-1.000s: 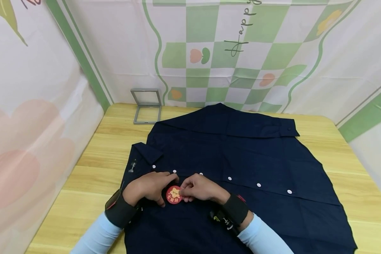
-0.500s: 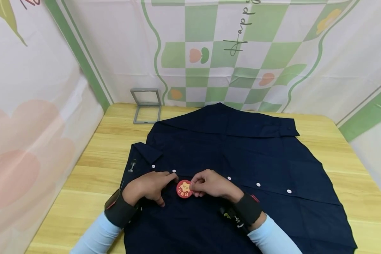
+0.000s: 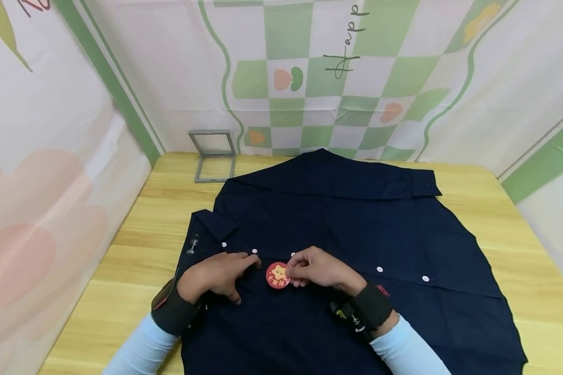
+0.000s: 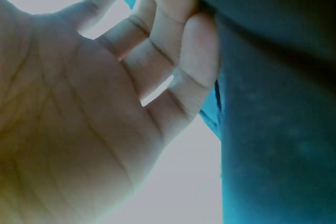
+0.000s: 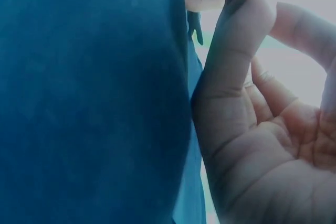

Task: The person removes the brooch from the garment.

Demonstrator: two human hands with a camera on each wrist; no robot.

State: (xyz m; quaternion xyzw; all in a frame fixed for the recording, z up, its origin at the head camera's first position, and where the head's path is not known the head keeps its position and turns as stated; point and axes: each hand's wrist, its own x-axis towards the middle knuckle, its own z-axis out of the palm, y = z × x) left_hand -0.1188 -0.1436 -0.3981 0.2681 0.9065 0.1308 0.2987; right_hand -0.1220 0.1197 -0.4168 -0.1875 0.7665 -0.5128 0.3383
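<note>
While pinching the red badge (image 3: 276, 276) by its edge with the right hand (image 3: 322, 268), touches the navy shirt (image 3: 380, 229) with the left hand (image 3: 216, 273); spreads thumb and fingers, gripping nothing.

We see a dark navy cloth shirt (image 3: 380, 232), woven and matt, its surface smooth save for shallow creases and stitched seams. Along its front we note small round white buttons (image 3: 379, 269), hard and plastic-looking. A round red badge with a yellow star (image 3: 277, 281) shows a smooth printed face; we cannot tell its base material. The pale wood-grained counter (image 3: 155, 224) looks smooth, with a soft sheen. We read the grey hinged rectangular frame (image 3: 216, 153) as matt plastic. The white-and-green printed hanging (image 3: 169, 78) is thin, lightly wrinkled cloth. We also observe light blue sleeves (image 3: 407, 341) of smooth cloth and matt black fabric-like wristbands (image 3: 372, 306).
</note>
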